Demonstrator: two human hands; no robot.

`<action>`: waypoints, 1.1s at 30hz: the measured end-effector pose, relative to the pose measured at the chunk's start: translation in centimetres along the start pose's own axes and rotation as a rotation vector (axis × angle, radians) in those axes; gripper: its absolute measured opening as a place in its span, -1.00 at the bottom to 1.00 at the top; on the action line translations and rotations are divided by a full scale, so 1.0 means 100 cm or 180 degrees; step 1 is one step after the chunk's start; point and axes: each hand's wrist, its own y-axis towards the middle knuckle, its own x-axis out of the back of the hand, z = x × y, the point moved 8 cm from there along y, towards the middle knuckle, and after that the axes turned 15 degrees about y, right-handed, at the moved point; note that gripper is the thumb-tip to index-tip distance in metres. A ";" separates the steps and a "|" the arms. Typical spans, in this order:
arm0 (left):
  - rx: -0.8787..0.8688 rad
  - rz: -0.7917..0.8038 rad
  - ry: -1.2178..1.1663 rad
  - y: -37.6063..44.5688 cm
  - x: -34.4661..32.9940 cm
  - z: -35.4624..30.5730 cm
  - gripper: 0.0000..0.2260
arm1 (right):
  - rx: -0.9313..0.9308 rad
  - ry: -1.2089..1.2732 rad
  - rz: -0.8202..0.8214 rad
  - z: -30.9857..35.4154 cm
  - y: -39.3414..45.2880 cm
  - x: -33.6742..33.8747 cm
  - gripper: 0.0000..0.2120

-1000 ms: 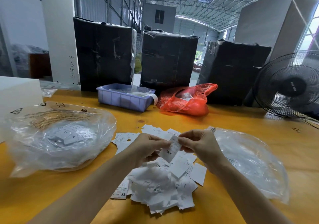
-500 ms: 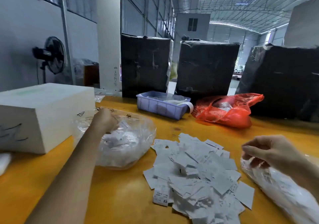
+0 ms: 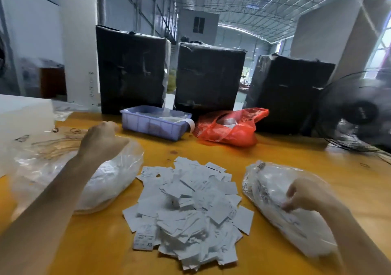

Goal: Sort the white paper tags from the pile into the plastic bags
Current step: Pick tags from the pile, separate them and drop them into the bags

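Warehouse interior with a yellow surface [image 3: 285, 160] where a person sorts white paper tags into two clear plastic bags.

White paper tags [image 3: 188, 213] lie in a loose pile at the middle of the surface, between the bags. At the left plastic bag [image 3: 118, 175], the left hand [image 3: 101, 141] hovers over the bag's top with fingers curled inward; whether it holds a tag cannot be told. At the right plastic bag [image 3: 275, 196], the right hand [image 3: 306, 196] rests on the bag with fingers bent down, fingertips pressed together against the plastic as if pinching, though the blur hides what they grip. Behind the pile sit a lavender plastic tray [image 3: 154, 124] and a red plastic bag [image 3: 230, 128], then three black-wrapped boxes [image 3: 209, 75]. A black fan [image 3: 359, 111] stands at far right.
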 end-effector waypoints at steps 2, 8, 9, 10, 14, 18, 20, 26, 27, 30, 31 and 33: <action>-0.0306 0.0006 -0.0226 -0.013 -0.005 -0.032 -0.60 | 0.0062 0.0551 -0.0282 -0.002 0.001 0.007 -0.79; -0.1333 0.0554 -0.0825 -0.068 -0.052 -0.112 -0.75 | 0.0070 0.0876 -0.0521 -0.020 0.011 0.013 -0.95; -0.1467 0.0641 -0.0856 -0.076 -0.062 -0.120 -0.76 | 0.0055 0.0935 -0.0461 -0.021 0.011 0.012 -0.92; -0.1585 0.0710 -0.0838 -0.083 -0.070 -0.127 -0.77 | 0.0063 0.1019 -0.0406 -0.021 0.012 0.011 -0.85; -0.1854 0.0843 -0.0752 -0.099 -0.093 -0.138 -0.77 | 0.0158 0.1254 -0.0435 -0.012 0.013 0.000 -0.60; -0.1964 0.0785 -0.0725 -0.104 -0.097 -0.142 -0.77 | 0.0234 0.1730 -0.0626 -0.007 0.015 -0.006 -0.79; -0.1967 0.0724 -0.0757 -0.103 -0.095 -0.142 -0.78 | 0.0249 0.1910 -0.0844 -0.008 0.016 0.003 -0.79; -0.1927 0.0743 -0.0827 -0.103 -0.094 -0.141 -0.79 | 0.0216 0.1844 -0.0842 -0.007 0.010 0.023 -0.79; -0.1906 0.0748 -0.0865 -0.103 -0.094 -0.141 -0.79 | 0.0332 0.1875 -0.1050 -0.005 0.007 0.033 -0.80; -0.1780 0.0730 -0.1151 -0.102 -0.089 -0.142 -0.82 | 0.0858 0.2324 -0.1774 0.012 -0.015 0.066 -0.87; -0.1734 0.0731 -0.1319 -0.102 -0.085 -0.143 -0.83 | 0.0999 0.2769 -0.1787 0.019 -0.021 0.072 -0.89; -0.1627 0.0850 -0.1824 -0.104 -0.077 -0.146 -0.80 | 0.1147 0.4023 -0.1158 0.039 -0.030 0.068 -0.89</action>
